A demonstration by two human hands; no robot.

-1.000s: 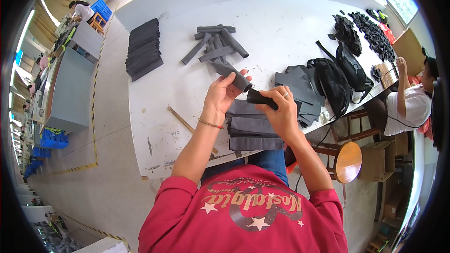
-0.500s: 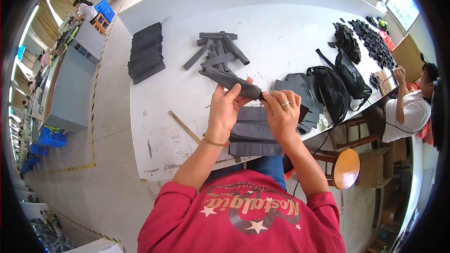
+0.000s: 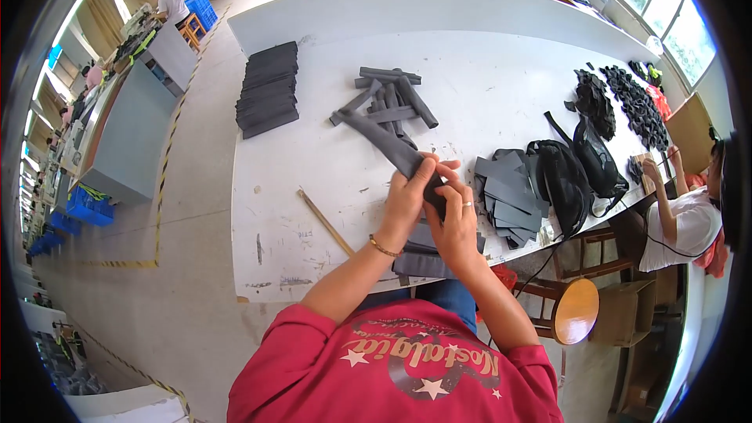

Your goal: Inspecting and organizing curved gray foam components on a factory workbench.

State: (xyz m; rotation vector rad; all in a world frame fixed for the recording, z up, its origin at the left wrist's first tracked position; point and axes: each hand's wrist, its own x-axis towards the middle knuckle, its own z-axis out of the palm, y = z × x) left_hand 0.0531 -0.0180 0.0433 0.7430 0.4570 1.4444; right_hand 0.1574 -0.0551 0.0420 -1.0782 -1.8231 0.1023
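A long dark grey fabric tube slants from the upper left down into both my hands above the white table. My left hand is closed round its near part, thumb on top. Just to the right, my right hand pinches the near end, where the fabric is folded over. The tube's far end overhangs a loose pile of similar dark tubes. Beneath my forearms lie flat dark fabric strips near the table's front edge, partly hidden by my hands.
Neatly layered dark pieces lie far left. A wooden stick is left of my forearm. To the right are flat grey panels, black bags and heaped black pieces. A person works at the right, near a stool.
My hands have drawn closer together, and the tube slopes more steeply. The right hand has moved from the tube's right tip to grip the folded near end. The view has shifted slightly.
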